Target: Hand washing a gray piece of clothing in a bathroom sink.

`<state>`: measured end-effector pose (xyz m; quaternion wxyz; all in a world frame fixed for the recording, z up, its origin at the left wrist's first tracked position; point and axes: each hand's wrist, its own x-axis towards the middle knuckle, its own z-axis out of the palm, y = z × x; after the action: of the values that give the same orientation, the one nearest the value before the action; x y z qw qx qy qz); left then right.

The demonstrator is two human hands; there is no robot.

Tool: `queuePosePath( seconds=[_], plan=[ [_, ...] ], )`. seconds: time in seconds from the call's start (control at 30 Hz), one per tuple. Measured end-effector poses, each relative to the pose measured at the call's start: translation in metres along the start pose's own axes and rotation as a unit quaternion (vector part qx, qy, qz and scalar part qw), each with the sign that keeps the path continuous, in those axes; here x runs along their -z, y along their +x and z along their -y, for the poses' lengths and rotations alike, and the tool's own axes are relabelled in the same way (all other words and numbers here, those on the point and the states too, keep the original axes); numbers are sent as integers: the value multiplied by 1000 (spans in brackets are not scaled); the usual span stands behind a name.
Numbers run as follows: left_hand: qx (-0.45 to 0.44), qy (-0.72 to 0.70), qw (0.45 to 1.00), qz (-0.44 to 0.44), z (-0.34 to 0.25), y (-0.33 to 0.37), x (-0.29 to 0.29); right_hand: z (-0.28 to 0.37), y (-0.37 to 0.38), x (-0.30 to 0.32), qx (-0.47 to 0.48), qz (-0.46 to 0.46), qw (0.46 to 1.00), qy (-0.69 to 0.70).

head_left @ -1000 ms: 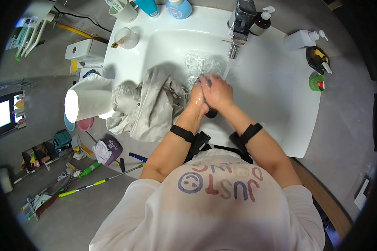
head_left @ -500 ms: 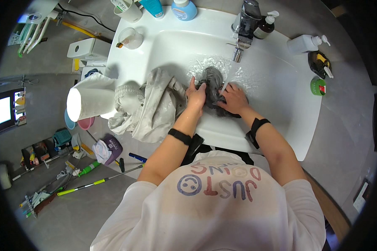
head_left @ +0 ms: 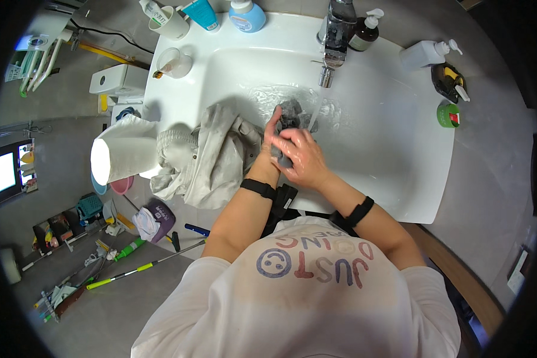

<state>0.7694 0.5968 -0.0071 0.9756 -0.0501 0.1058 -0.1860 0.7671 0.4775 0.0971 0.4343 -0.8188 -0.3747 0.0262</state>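
A wet dark grey cloth (head_left: 290, 111) is bunched between my hands over the white sink (head_left: 388, 137). My left hand (head_left: 270, 136) is on its left side, thumb pointing up, the other fingers largely hidden. Across it lies my right hand (head_left: 306, 160), its bent fingers closed on the cloth, part of which shows below them. Water (head_left: 317, 112) runs from the faucet (head_left: 339, 42) just beside the bundle and ripples in the basin. A pale grey garment (head_left: 216, 156) with a gathered waistband drapes over the sink's left edge, next to my left wrist.
A white bin-like container (head_left: 122, 152) stands left of the garment. Along the back rim are a cup with a tube (head_left: 170, 25), a teal tube (head_left: 201, 14), a blue bottle (head_left: 247, 17) and a brown pump bottle (head_left: 364, 31). A white pump bottle (head_left: 422, 55) stands at right.
My right hand has moved left and nearer, from flat on the cloth to closed over it beside my left hand. The cloth is gathered more compactly. The view has shifted slightly.
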Motion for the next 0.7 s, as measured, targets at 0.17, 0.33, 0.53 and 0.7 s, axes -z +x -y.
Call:
queuePosePath(
  seconds=[0.17, 0.33, 0.53, 0.7],
  plan=[
    [-140, 135, 939, -284, 36, 8, -48, -37, 34, -5, -165, -36, 985, -40],
    [-99, 325, 865, -370, 33, -16, -70, -99, 55, 9, -417, 147, 895, -57],
    [-4, 679, 536, -502, 4, -21, -47, -151, -2, 13, -364, 66, 880, -299],
    [25, 464, 745, -479, 10, -4, -36, -117, -17, -7, -181, 322, 892, -260]
  ],
)
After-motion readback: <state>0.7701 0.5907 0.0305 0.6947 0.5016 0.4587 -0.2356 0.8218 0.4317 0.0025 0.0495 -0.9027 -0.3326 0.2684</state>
